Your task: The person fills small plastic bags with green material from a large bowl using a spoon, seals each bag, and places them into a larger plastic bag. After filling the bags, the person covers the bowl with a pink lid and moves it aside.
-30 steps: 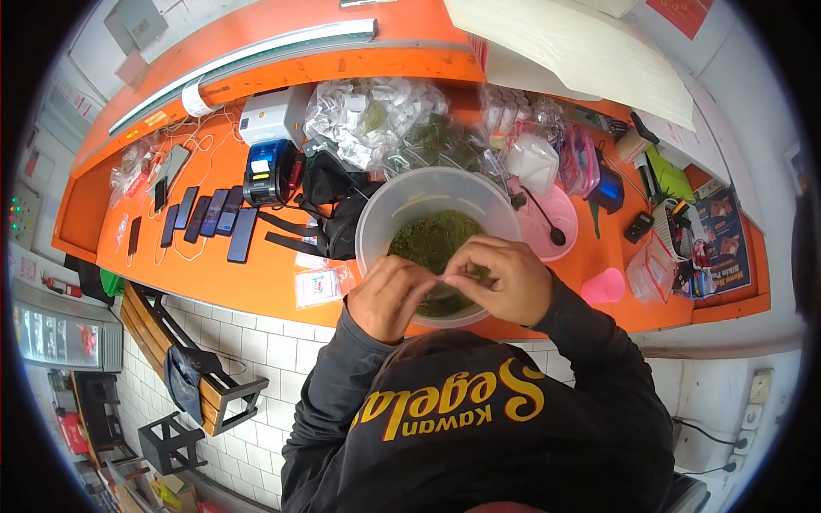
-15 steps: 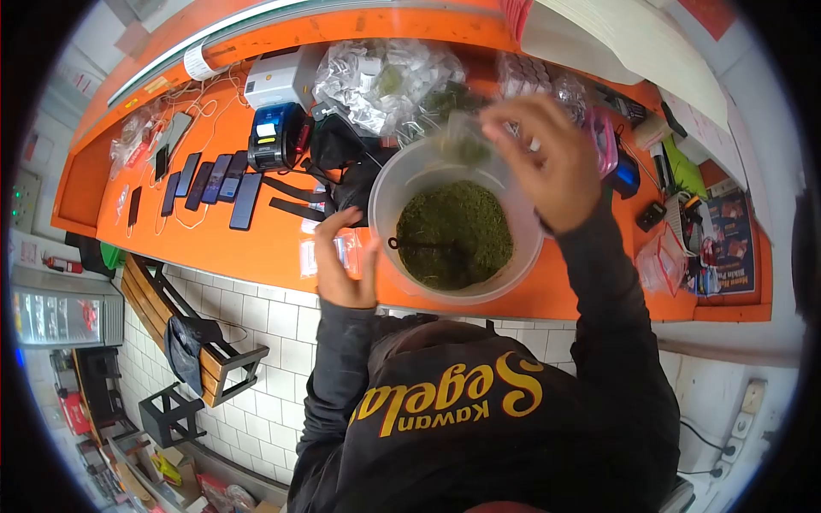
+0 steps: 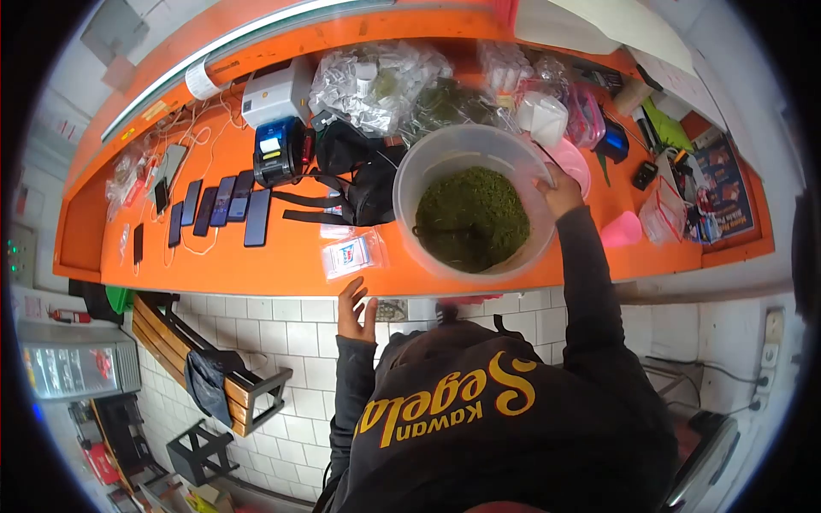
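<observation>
Right hand (image 3: 560, 190) at the tub (image 3: 409, 192) right rim; hold cannot be determined. Left hand (image 3: 352, 308), open and empty, near sachets (image 3: 351, 255) left of the tub. Steady the tub first.

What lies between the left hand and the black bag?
Head view: small clear packets lie on the orange counter between the left hand and black bag.

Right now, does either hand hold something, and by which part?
The right hand lies on the right rim of the plastic tub; whether it grips cannot be told. The left hand is open and holds nothing.
</observation>
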